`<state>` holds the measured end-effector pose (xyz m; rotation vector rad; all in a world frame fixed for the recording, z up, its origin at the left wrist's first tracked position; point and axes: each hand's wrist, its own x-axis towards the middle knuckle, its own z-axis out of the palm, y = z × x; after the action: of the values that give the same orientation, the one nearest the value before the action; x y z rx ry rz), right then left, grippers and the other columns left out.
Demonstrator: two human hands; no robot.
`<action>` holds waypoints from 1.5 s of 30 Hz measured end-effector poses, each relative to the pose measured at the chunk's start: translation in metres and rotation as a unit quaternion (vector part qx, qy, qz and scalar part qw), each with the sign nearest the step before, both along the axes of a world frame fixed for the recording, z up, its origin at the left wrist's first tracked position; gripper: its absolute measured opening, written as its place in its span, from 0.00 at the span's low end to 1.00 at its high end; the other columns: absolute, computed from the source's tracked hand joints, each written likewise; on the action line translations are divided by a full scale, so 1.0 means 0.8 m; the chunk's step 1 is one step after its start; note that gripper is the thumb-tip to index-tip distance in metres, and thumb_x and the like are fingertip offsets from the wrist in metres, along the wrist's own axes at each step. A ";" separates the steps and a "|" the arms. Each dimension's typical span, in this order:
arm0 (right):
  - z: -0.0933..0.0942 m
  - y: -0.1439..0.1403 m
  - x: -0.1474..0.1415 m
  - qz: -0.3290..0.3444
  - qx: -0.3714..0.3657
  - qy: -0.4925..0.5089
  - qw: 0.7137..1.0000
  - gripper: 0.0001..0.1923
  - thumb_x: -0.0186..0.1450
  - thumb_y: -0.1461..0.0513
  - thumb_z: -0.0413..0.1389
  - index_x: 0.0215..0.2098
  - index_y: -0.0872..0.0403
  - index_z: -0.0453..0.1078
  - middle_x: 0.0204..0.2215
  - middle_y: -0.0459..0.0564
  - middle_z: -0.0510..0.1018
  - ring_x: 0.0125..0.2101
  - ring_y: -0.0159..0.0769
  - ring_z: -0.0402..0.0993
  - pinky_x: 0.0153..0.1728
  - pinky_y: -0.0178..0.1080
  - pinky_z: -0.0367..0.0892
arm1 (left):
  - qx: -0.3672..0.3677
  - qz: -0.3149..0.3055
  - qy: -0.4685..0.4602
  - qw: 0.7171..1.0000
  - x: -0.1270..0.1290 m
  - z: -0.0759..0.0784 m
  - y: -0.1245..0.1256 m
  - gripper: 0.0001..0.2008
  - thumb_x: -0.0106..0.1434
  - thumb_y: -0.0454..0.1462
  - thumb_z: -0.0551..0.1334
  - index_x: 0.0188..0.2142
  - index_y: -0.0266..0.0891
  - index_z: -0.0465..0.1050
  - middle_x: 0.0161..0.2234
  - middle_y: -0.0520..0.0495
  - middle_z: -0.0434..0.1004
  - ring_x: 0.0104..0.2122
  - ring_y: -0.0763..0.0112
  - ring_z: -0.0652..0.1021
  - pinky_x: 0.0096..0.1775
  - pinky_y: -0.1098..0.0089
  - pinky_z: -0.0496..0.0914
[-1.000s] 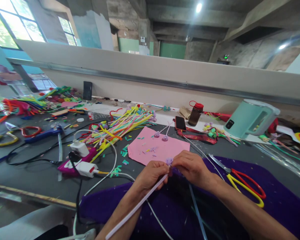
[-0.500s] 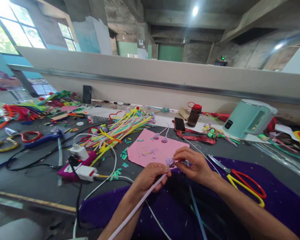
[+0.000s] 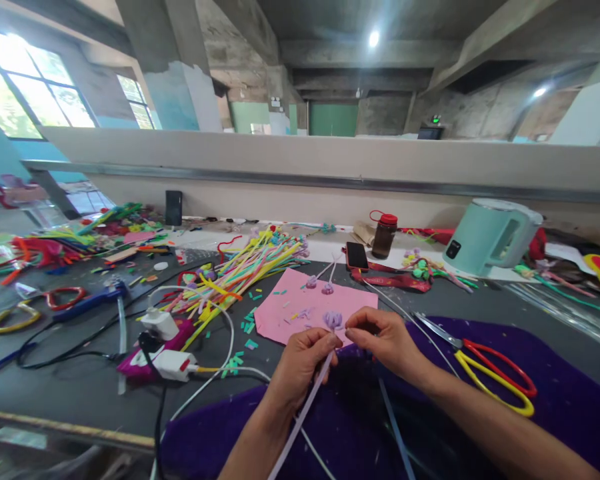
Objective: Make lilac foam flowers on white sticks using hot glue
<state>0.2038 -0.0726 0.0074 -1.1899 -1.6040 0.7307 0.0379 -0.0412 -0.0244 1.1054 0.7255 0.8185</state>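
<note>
Between the thumb and fingers of my left hand (image 3: 305,363) is a lilac pipe-cleaner flower, gripped just below its head. Its looped head (image 3: 333,320) points up, and the pale lilac stem (image 3: 300,423) runs down toward me past my wrist. My right hand (image 3: 385,333) is close on the right, thumb and forefinger pinched together beside the flower; anything between them is too small to make out. Under and beyond the flower lies a pink sheet (image 3: 275,313) with small lilac scraps. Two similar lilac flowers (image 3: 327,288) rest on its far edge.
Red-and-yellow-handled scissors (image 3: 500,373) lie right on purple cloth (image 3: 430,427). Left are a power strip with cables (image 3: 135,360), a blue glue gun (image 3: 87,303) and a bundle of pipe cleaners (image 3: 265,257). Behind stand a phone (image 3: 357,256), a bottle (image 3: 384,239) and a green kettle (image 3: 490,237).
My right fingers have come off the flower head and now pinch slightly below and right of it. The head shows more fully in my left hand. The view has tilted up slightly.
</note>
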 end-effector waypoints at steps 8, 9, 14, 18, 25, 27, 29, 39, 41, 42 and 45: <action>0.001 -0.002 -0.009 0.009 -0.069 0.085 0.994 0.05 0.54 0.62 0.59 0.27 0.57 0.70 0.20 0.42 0.71 0.19 0.26 0.64 0.20 0.29 0.60 | 0.055 0.016 0.046 0.997 0.002 0.006 -0.004 0.15 0.54 0.45 0.62 0.22 0.34 0.69 0.14 0.55 0.66 0.10 0.82 0.63 0.14 0.79 0.51; 0.001 -0.002 -0.009 0.007 -0.075 0.088 0.993 0.05 0.54 0.62 0.58 0.27 0.57 0.70 0.20 0.42 0.70 0.18 0.25 0.63 0.19 0.29 0.59 | 0.057 0.018 0.054 0.997 0.003 0.007 -0.004 0.15 0.55 0.45 0.62 0.22 0.34 0.69 0.14 0.55 0.66 0.10 0.82 0.63 0.14 0.79 0.51; -0.003 0.000 -0.009 0.004 -0.076 0.088 0.993 0.04 0.56 0.63 0.55 0.26 0.57 0.69 0.18 0.41 0.69 0.15 0.24 0.62 0.17 0.28 0.57 | 0.066 0.019 0.079 0.994 0.003 0.010 -0.005 0.16 0.55 0.46 0.61 0.23 0.34 0.69 0.15 0.54 0.67 0.11 0.83 0.63 0.14 0.79 0.52; -0.002 0.000 -0.010 -0.007 -0.083 0.076 0.994 0.04 0.56 0.65 0.54 0.24 0.57 0.68 0.15 0.39 0.66 0.14 0.23 0.60 0.14 0.27 0.54 | 0.063 0.007 0.088 0.994 0.002 0.008 -0.005 0.16 0.55 0.46 0.61 0.23 0.34 0.68 0.14 0.55 0.65 0.10 0.82 0.62 0.14 0.79 0.52; 0.003 0.003 -0.010 -0.013 -0.124 0.083 0.989 0.06 0.55 0.65 0.53 0.21 0.56 0.66 0.11 0.38 0.64 0.12 0.23 0.58 0.12 0.26 0.53 | 0.077 -0.009 0.091 0.993 0.002 0.005 -0.005 0.16 0.55 0.46 0.61 0.22 0.35 0.67 0.13 0.56 0.63 0.11 0.82 0.60 0.14 0.78 0.51; 0.002 0.005 -0.009 -0.014 -0.148 0.092 0.985 0.06 0.54 0.65 0.53 0.20 0.56 0.65 0.11 0.38 0.64 0.11 0.22 0.58 0.11 0.26 0.52 | 0.087 -0.010 0.092 0.992 0.001 0.004 -0.006 0.16 0.56 0.45 0.60 0.22 0.35 0.67 0.14 0.55 0.64 0.11 0.82 0.61 0.15 0.78 0.51; 0.000 0.007 -0.007 -0.013 -0.166 0.100 0.981 0.06 0.54 0.64 0.53 0.20 0.56 0.64 0.10 0.38 0.64 0.11 0.22 0.58 0.11 0.25 0.51 | 0.092 -0.010 0.090 0.992 0.001 0.004 -0.006 0.15 0.56 0.45 0.60 0.22 0.35 0.68 0.15 0.56 0.64 0.11 0.83 0.61 0.15 0.78 0.51; -0.003 0.006 -0.005 -0.007 -0.172 0.100 0.980 0.06 0.54 0.64 0.53 0.20 0.56 0.65 0.10 0.38 0.64 0.10 0.21 0.57 0.10 0.25 0.50 | 0.075 -0.017 0.107 0.991 0.001 0.001 -0.003 0.15 0.54 0.46 0.61 0.27 0.34 0.71 0.15 0.55 0.65 0.10 0.83 0.60 0.14 0.78 0.51; -0.004 0.007 -0.006 -0.011 -0.172 0.100 0.980 0.06 0.54 0.64 0.54 0.20 0.56 0.65 0.10 0.37 0.64 0.10 0.22 0.57 0.10 0.25 0.50 | 0.073 -0.018 0.107 0.991 0.001 0.002 -0.004 0.15 0.54 0.46 0.62 0.26 0.34 0.71 0.15 0.56 0.65 0.10 0.83 0.60 0.14 0.78 0.51; -0.004 0.007 -0.006 -0.011 -0.170 0.099 0.980 0.06 0.54 0.64 0.54 0.20 0.56 0.65 0.10 0.37 0.64 0.10 0.22 0.57 0.10 0.25 0.50 | 0.071 -0.019 0.107 0.992 0.001 0.003 -0.004 0.15 0.53 0.46 0.62 0.26 0.34 0.71 0.15 0.56 0.65 0.10 0.83 0.60 0.14 0.78 0.51; -0.005 0.008 -0.007 -0.009 -0.160 0.095 0.983 0.07 0.54 0.63 0.54 0.20 0.56 0.65 0.10 0.37 0.64 0.10 0.22 0.57 0.10 0.25 0.50 | 0.067 -0.021 0.099 0.993 0.001 0.006 -0.005 0.15 0.53 0.46 0.62 0.25 0.34 0.71 0.14 0.56 0.65 0.10 0.83 0.59 0.13 0.78 0.50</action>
<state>0.1986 -0.0665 0.0036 -1.3164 -1.3494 1.0871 0.0384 -0.0451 -0.0195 1.3307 0.8184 0.7368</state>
